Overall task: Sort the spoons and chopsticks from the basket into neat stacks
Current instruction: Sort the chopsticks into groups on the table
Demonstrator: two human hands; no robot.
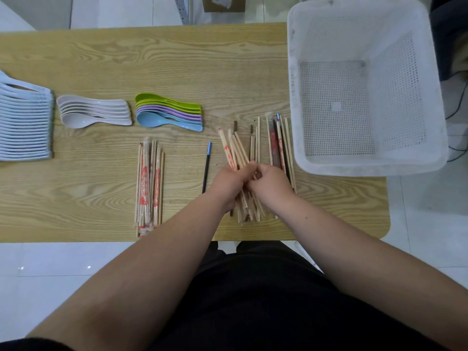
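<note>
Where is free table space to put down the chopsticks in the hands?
Bare table: beyond the spoon stacks to the far edge; between the wrapped chopsticks and the blue-tipped chopstick. Crowded: loose chopsticks beside the basket.

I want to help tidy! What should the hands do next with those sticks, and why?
Probably squeeze the pale wooden chopsticks into line. Both the left hand and right hand grip them, but they fan out unevenly, unlike the neat wrapped chopstick pile. The white plastic basket looks empty.
</note>
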